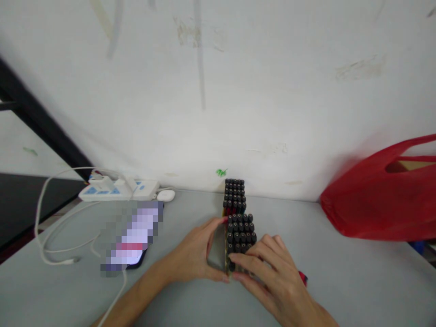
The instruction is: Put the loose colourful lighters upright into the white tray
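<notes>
Several black-capped markers [240, 227] stand upright in tight rows in a holder in front of me. A pale, see-through holder edge [226, 254] shows on its left side. My left hand [192, 252] grips that side, thumb at the near corner and fingers toward the far one. My right hand [274, 274] is closed at the front row, its fingertips on a black-capped marker [232, 263] at the near left corner. The fingers hide much of that row. Right behind stands a second group of black-capped markers [235, 193], with coloured barrels partly showing.
At left lie a lit phone [139, 231], partly blurred out, a white power strip [119, 190] with cables, and a small white case [165, 195]. A red bag [368, 200] stands at right by the wall. A small red-and-black item [303, 278] shows beside my right hand.
</notes>
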`<state>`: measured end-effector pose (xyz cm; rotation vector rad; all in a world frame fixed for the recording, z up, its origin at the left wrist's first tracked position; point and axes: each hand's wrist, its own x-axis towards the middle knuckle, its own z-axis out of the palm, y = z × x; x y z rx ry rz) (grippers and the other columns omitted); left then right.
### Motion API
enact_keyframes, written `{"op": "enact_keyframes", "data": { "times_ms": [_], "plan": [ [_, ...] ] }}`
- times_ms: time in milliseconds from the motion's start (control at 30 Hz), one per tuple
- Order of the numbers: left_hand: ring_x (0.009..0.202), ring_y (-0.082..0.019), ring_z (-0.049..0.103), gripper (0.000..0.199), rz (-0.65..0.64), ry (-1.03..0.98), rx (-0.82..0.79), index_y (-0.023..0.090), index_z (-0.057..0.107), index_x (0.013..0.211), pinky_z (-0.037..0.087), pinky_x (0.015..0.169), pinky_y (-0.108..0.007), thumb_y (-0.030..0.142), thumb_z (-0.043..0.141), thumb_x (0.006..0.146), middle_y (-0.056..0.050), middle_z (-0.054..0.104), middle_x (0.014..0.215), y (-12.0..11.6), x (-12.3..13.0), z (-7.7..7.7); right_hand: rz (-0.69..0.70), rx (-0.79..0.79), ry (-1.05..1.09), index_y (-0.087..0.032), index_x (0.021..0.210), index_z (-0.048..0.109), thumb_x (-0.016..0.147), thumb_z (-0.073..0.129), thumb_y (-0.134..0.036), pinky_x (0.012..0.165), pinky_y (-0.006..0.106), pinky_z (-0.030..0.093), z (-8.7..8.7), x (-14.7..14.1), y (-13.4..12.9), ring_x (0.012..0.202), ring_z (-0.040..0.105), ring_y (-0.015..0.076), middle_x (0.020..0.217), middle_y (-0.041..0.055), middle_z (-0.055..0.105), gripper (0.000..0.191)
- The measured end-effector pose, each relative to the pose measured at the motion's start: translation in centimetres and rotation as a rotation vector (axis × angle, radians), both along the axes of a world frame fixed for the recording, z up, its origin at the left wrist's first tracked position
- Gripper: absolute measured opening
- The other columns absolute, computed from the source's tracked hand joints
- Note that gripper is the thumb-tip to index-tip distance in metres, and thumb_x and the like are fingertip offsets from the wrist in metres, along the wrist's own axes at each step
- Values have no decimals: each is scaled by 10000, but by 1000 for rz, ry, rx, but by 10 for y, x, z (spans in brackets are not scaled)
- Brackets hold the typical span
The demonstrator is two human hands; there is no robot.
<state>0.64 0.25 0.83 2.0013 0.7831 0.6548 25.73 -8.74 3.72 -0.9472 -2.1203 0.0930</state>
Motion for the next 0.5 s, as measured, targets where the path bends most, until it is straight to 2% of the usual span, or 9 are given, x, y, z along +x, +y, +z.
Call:
{"op": "enact_keyframes", "data": {
  "times_ms": [100,167,233,267,333,400,467,500],
  "plan": [
    [1299,-436,712,1241,51,46,1,245,480,1682,551,1183,-577,531,1092,641,-153,733,1476,-2,-1,-2,-10,-53,93,-251,1292,722,1113,695,-200,912,403,432,1,6,2,895,640,228,978,18,760,189],
    [1283,-447,712,1262,77,74,20,222,479,1684,550,1170,-595,539,1095,629,-155,758,1403,-3,-2,-4,-86,-91,164,-256,1187,732,1107,652,-163,901,403,437,4,15,8,856,624,217,915,1,725,147],
    [1334,-465,683,1282,77,76,48,209,489,1679,529,1191,-600,531,1109,604,-158,759,1379,-3,-2,-5,-168,-179,213,-247,1042,733,1127,622,-222,828,386,439,9,28,18,799,592,206,854,-3,686,142],
    [1368,-470,663,1282,70,68,59,212,495,1676,516,1207,-599,525,1114,599,-158,756,1383,-3,-2,-5,-193,-272,224,-239,975,722,1135,623,-276,788,374,443,12,37,23,786,589,203,839,0,679,192],
    [1406,-474,641,1265,64,49,69,221,503,1673,500,1223,-595,519,1115,607,-153,752,1386,-3,-1,-4,-141,-533,179,-233,906,737,1127,653,-394,739,351,468,19,57,33,785,605,204,834,6,690,285],
    [1411,-477,639,1244,69,44,64,226,510,1671,495,1228,-600,528,1108,622,-146,755,1375,-3,-1,-2,-127,-710,152,-231,842,755,1067,741,-446,698,332,477,26,81,38,757,612,203,778,0,687,312],
    [1417,-480,630,1249,73,49,54,223,516,1670,479,1245,-610,549,1105,619,-144,755,1382,-3,0,0,-96,-802,104,-244,895,802,937,894,-404,766,327,525,29,103,37,839,651,218,864,3,731,190],
    [1421,-481,624,1260,72,52,50,219,515,1671,472,1254,-610,561,1106,611,-146,751,1396,-4,0,1,-80,-846,83,-272,1024,834,849,968,-360,778,323,547,30,113,35,875,666,225,954,4,752,237]
  ]
}}
